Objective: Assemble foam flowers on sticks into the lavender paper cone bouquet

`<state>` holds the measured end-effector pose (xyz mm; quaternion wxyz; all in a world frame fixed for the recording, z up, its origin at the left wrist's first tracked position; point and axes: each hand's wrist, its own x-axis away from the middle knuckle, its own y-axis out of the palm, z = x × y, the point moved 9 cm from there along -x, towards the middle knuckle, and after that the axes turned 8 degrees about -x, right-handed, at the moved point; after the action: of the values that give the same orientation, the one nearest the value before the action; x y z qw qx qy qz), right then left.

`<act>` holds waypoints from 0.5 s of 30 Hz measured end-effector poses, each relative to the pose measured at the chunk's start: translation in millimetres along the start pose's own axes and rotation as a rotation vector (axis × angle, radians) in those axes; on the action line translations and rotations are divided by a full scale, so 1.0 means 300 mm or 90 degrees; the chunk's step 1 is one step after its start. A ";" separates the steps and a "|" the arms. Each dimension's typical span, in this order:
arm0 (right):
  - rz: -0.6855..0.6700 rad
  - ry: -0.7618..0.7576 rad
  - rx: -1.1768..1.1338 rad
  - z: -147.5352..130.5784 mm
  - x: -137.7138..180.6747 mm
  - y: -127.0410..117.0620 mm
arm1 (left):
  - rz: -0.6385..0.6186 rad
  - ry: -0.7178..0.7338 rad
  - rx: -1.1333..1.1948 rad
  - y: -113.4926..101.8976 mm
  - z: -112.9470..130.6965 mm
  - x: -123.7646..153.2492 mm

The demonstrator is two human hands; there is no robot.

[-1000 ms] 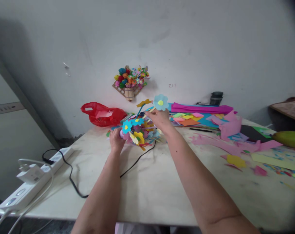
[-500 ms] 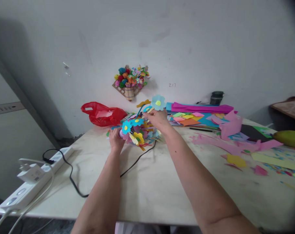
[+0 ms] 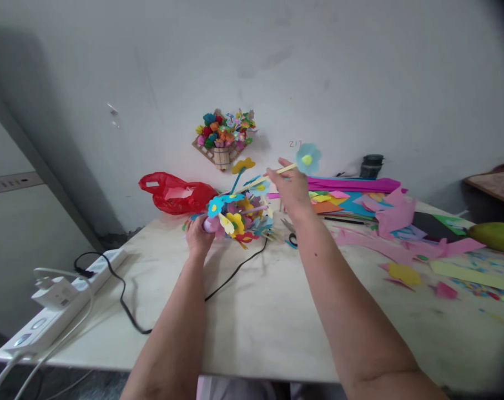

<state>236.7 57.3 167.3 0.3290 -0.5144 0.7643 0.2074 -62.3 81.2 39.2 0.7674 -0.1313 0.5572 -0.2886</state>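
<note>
My left hand (image 3: 200, 235) is closed around the pink base of a bunch of paper flowers (image 3: 237, 214) lying on the table (image 3: 260, 316). My right hand (image 3: 292, 188) is raised above the bunch and pinches the pale stick of a light blue paper flower (image 3: 307, 158) with a yellow centre. That flower is lifted up and to the right of the bunch. A yellow flower on a blue stem (image 3: 242, 165) sticks up from the bunch.
A red plastic bag (image 3: 175, 194) lies behind the bunch. Scissors (image 3: 290, 236) rest beside it. Coloured paper sheets and pink scraps (image 3: 385, 222) cover the right side. A power strip with charger (image 3: 60, 297) and a black cable (image 3: 231, 275) lie left. A flower craft (image 3: 225, 136) hangs on the wall.
My right hand has lifted the light blue flower up and to the right, away from the bunch. The scissors beside the bunch have come into view. My left hand stays on the bunch's base.
</note>
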 end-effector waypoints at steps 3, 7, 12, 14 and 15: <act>0.140 0.009 -0.143 0.044 -0.025 -0.095 | -0.054 -0.075 0.027 0.009 -0.037 -0.006; 0.220 0.114 -0.261 0.131 -0.021 -0.136 | -0.094 -0.114 0.040 0.018 -0.069 -0.013; 0.274 0.212 -0.291 0.252 0.006 -0.148 | -0.118 -0.093 0.106 0.031 -0.071 -0.023; 0.296 0.231 -0.261 0.321 0.017 -0.163 | -0.129 -0.108 0.123 0.037 -0.081 -0.023; 0.302 0.244 -0.242 0.360 0.023 -0.169 | -0.129 -0.118 0.130 0.039 -0.087 -0.023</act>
<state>313.0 104.2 88.1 0.0210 -0.4041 0.8582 0.3159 -84.6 97.7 29.4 0.7918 -0.1339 0.4357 -0.4066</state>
